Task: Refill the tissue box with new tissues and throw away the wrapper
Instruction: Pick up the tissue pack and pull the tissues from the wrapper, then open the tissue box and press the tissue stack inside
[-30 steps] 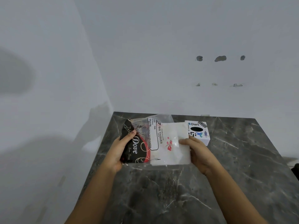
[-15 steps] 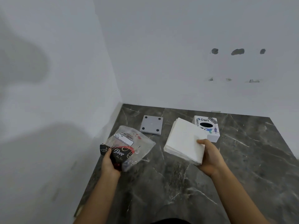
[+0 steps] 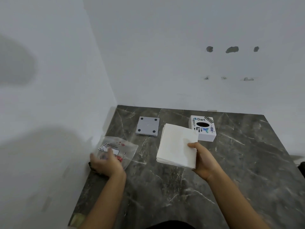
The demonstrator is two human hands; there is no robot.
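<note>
Holding the thick stack of white square tissues [image 3: 177, 145] pinched in your right hand [image 3: 203, 160], you've got it just in front of the white sticker-covered tissue box [image 3: 203, 128]. Your left hand [image 3: 105, 163] is blurry over the crinkly clear plastic wrapper [image 3: 118, 149] at the dark marble table [image 3: 231, 171] edge, so can't tell if those fingers grip it. Grey square lid [image 3: 147, 125] lies flat nearby.

1. The tissue box [image 3: 202, 128] is a white cube with a black oval slot, "Dart" lettering and stickers on top
2. My stack of white tissues [image 3: 177, 144] is square, tilted, overlapping the box's left corner
3. The clear wrapper [image 3: 123, 148], emptied and crumpled, lies well left of the box, at the table's wall edge
</note>
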